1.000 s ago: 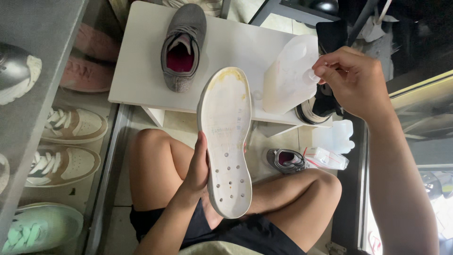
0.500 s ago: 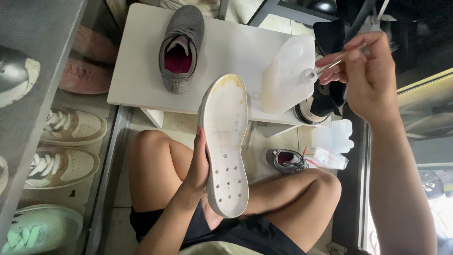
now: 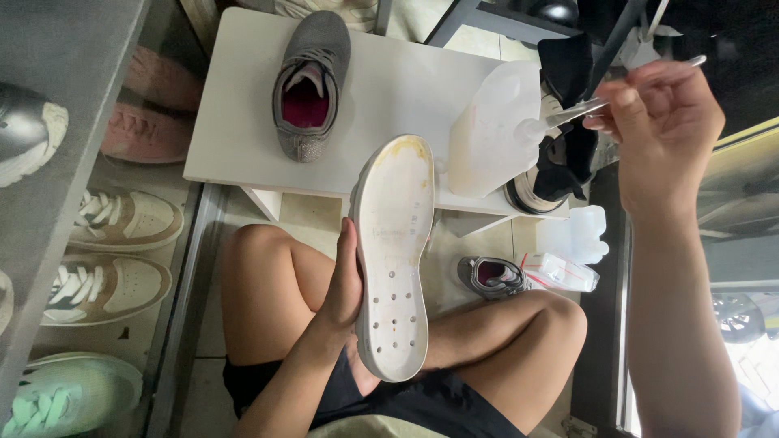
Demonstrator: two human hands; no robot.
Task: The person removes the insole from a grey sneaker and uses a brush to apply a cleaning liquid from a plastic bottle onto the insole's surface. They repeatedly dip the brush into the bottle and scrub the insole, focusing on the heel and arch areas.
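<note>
White table [image 3: 389, 89] sits above the person's knees, where the left hand [image 3: 345, 296] grips a white shoe sole [image 3: 395, 255] from behind. Right hand [image 3: 661, 122] pinches a thin brush [image 3: 604, 101] at a translucent jug [image 3: 491, 130]; a grey shoe [image 3: 310, 81] lies farther left.

Sole [image 3: 395, 259]: white, yellowish staining at the toe end, small dark holes at the heel end. Shoe [image 3: 310, 81] on the white table [image 3: 235, 122]: grey, magenta lining. Jug [image 3: 491, 130] right of the sole: translucent white. Left of the table: pink shoe [image 3: 150, 109], beige-and-white sneakers [image 3: 122, 221], mint sneaker [image 3: 69, 393]. Shorts [image 3: 422, 405]: black.
</note>
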